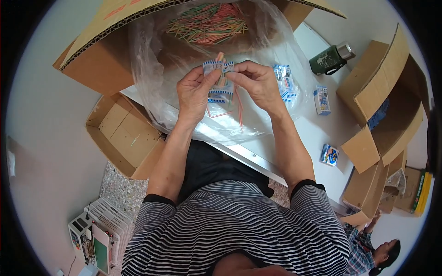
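Between both hands is a small blue-and-white packet (212, 68), with a few thin coloured sticks (220, 57) poking out of its top. My left hand (191, 95) pinches its left side between thumb and fingers. At its right edge, the thumb and forefinger of my right hand (258, 85) are pressed together. Just beneath lies another blue-edged packet (218, 98), partly covered. Loose pink sticks (240, 109) are scattered on the clear plastic sheet (258, 126). More blue-and-white packets (286, 82) lie right of my right hand, partly behind it.
A large open carton (99, 64) lined with plastic holds a heap of pink, green and yellow sticks (207, 26). An open box (131, 133) stands lower left. To the right are a green flask (329, 59), small boxes (322, 101) and open cartons (368, 78). Another person (363, 248) is lower right.
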Tool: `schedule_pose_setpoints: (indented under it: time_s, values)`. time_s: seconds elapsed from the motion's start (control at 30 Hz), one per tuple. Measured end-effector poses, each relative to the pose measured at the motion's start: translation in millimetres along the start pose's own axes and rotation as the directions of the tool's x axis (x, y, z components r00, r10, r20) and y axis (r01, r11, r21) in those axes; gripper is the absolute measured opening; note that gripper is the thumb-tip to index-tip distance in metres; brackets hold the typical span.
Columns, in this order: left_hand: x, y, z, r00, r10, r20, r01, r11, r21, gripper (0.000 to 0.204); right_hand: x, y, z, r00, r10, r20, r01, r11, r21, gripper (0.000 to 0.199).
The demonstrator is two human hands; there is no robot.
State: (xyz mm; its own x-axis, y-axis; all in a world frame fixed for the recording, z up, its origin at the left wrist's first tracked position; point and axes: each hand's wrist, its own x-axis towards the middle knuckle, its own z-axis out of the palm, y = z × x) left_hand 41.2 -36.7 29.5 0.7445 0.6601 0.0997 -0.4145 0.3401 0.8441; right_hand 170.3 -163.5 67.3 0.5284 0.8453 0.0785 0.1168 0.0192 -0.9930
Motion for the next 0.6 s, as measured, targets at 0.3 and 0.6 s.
schedule_pose_setpoints:
  time_s: [0.3,0.6]
  values:
    - [0,10,7,0.998,0.061,-0.021,-0.053,0.961,0.272,0.026,-12,1,-32,0.935,-0.155,-0.318,0.195,0.976,0.100,0.010]
    - [2,12,-14,0.994,0.035,-0.101,0.102,-0.053,0.993,0.038,-31,11,-116,0.967,0.134,-0.216,-0.222,0.859,-0.461,0.015]
